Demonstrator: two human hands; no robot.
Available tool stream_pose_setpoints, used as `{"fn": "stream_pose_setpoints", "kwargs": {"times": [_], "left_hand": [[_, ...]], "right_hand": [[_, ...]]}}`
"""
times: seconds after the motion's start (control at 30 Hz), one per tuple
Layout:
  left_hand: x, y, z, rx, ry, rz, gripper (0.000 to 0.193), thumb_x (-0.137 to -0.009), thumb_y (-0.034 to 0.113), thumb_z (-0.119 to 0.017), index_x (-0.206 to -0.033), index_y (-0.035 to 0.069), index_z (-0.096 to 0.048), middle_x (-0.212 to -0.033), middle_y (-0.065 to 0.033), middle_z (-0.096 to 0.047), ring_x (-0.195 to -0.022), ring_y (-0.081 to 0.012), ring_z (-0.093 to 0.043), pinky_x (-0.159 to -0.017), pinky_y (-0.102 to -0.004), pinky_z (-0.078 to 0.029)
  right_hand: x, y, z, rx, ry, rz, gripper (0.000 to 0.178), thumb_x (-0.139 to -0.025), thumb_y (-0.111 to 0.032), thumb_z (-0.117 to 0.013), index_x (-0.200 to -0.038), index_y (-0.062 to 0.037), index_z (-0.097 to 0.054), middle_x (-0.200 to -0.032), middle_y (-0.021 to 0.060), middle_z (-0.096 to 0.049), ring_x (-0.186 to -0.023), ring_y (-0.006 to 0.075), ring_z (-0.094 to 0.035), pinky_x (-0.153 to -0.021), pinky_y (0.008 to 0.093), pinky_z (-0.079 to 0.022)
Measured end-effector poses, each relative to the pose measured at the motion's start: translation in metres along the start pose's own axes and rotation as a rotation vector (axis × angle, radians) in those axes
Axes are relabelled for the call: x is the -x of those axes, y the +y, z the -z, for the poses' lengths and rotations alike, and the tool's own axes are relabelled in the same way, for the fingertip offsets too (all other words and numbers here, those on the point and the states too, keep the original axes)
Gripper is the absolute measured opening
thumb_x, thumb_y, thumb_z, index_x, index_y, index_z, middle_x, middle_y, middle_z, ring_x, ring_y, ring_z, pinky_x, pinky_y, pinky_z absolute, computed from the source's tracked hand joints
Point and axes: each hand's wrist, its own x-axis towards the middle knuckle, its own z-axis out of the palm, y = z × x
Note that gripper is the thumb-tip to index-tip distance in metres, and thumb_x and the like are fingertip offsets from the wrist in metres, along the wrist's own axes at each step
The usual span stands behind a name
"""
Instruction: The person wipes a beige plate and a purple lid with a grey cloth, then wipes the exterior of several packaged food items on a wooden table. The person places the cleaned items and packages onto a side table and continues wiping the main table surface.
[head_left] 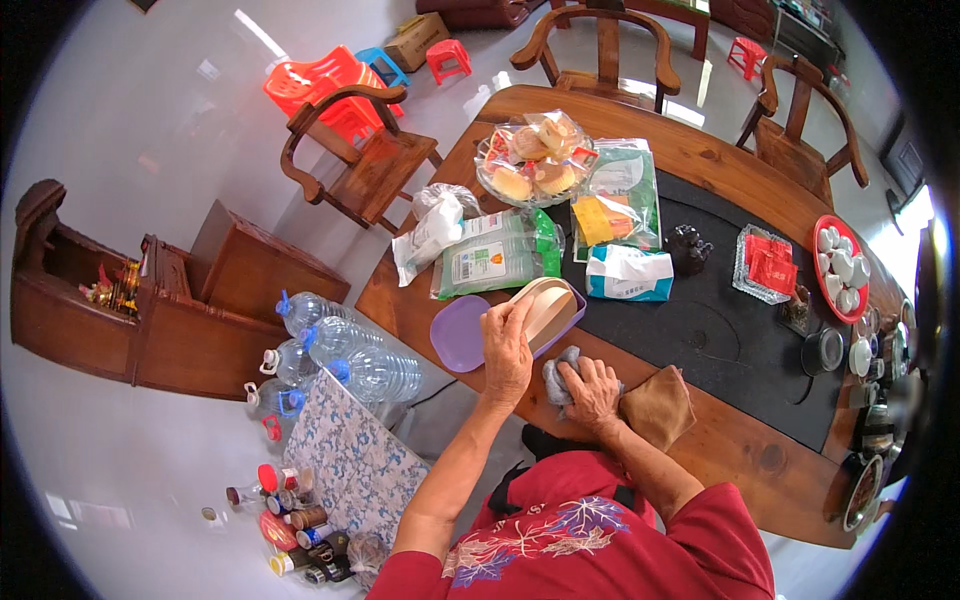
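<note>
the left hand has its grip clamped on the near end of a cream oval dish, thumb and fingers together on its rim. the dish is tilted over an open purple plastic box, which sits near the front edge of the wooden tabletop. just left of the box lies a purple oval lid.

the right hand lies palm down over a bunched grey cloth at the table's edge, fingers bent; i cannot tell whether that grip is closed on the cloth or only pressing it. just to the right is a folded brown cloth.

beyond the box are a green and clear plastic packet, a white plastic bag and a white and teal tissue pack. farther back, a clear bowl holds wrapped pastries. to the right, on a black inset panel, stands a clear square dish with red packets, and beside it a red round tray of white cups.

on the floor at left stand large clear water bottles with blue caps.
</note>
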Motion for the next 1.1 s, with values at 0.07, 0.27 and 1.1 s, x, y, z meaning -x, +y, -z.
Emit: {"fn": "stream_pose_setpoints", "kwargs": {"times": [0.07, 0.27, 1.1], "left_hand": [[-0.002, -0.002, -0.006, -0.033, -0.011, 0.033, 0.048, -0.076, -0.011, -0.054, -0.121, 0.006, -0.059, -0.103, -0.0133, -0.051, -0.096, -0.0306, -0.05, -0.086, -0.04, -0.042], [0.001, -0.017, -0.019, -0.196, 0.014, 0.056, 0.048, -0.08, -0.004, -0.059, -0.126, 0.009, -0.054, -0.108, -0.0121, -0.05, -0.1, -0.0319, -0.047, -0.091, -0.0428, -0.038], [0.079, -0.165, 0.041, -0.187, -0.048, 0.989, 0.025, -0.082, 0.018, -0.065, -0.092, -0.001, -0.052, -0.088, -0.0163, -0.058, -0.083, -0.031, -0.055, -0.076, -0.0405, -0.044]], "right_hand": [[0.0, 0.0, -0.002, -0.011, 0.023, 0.001, 0.07, -0.051, -0.021, -0.076, -0.118, -0.0198, -0.056, -0.104, 0.0074, -0.052, -0.092, 0.0273, -0.052, -0.074, 0.0408, -0.041], [-0.001, 0.002, -0.005, 0.009, 0.04, 0.004, 0.071, -0.048, -0.023, -0.076, -0.116, -0.0202, -0.058, -0.104, 0.0074, -0.053, -0.091, 0.0273, -0.052, -0.072, 0.0406, -0.041], [-0.005, -0.005, 0.001, 0.019, -0.052, -0.043, 0.073, -0.045, -0.02, -0.077, -0.116, -0.0186, -0.058, -0.106, 0.0084, -0.051, -0.093, 0.0284, -0.051, -0.076, 0.041, -0.04]]}}
